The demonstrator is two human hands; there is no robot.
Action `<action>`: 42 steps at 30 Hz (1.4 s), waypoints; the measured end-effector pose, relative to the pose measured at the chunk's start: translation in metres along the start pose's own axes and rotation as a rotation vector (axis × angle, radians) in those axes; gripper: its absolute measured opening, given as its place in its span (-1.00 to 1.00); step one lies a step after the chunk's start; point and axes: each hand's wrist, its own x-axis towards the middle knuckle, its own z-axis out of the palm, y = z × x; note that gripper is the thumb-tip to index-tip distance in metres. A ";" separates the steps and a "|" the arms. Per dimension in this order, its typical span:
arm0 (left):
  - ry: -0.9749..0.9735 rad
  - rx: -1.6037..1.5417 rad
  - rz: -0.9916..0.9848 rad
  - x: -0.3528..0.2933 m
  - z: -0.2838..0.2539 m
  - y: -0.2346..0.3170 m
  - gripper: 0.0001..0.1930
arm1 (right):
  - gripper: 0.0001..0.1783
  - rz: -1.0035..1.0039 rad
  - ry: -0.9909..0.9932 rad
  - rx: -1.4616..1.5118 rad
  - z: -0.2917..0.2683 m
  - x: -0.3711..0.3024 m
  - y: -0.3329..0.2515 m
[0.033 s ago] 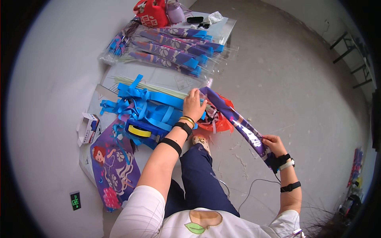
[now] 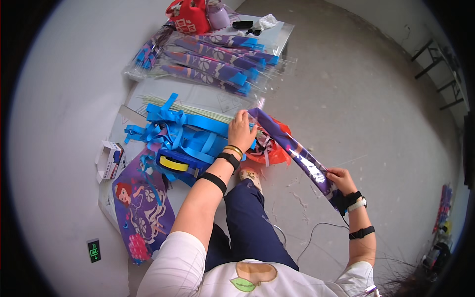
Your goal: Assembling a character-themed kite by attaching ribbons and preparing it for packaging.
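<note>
One folded purple kite (image 2: 297, 153), long axis slanting up-left to down-right.
L hand (image 2: 241, 131) grips upper end, R hand (image 2: 339, 179) grips lower.

Packet (image 2: 297, 153): purple, glossy
Ribbons (image 2: 188, 129): bright blue
Tape roll (image 2: 174, 163): yellow
Kite (image 2: 143, 208): purple, cartoon girl print
Bag (image 2: 188, 17): red

A bare workroom: grey concrete floor (image 2: 376, 99), stacked packaged kites (image 2: 213, 62), loose blue ribbons (image 2: 183, 128).
</note>
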 end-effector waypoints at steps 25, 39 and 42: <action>0.067 0.031 -0.077 -0.009 -0.028 0.004 -0.44 | -0.82 -0.289 0.165 -0.307 0.000 0.001 -0.014; 0.056 0.256 -0.045 -0.020 -0.047 0.011 -0.36 | -0.81 -0.411 0.244 -0.515 0.038 -0.027 -0.047; 0.049 0.267 0.011 -0.023 -0.047 0.019 -0.34 | -0.80 -0.344 0.186 -0.343 0.034 -0.020 -0.030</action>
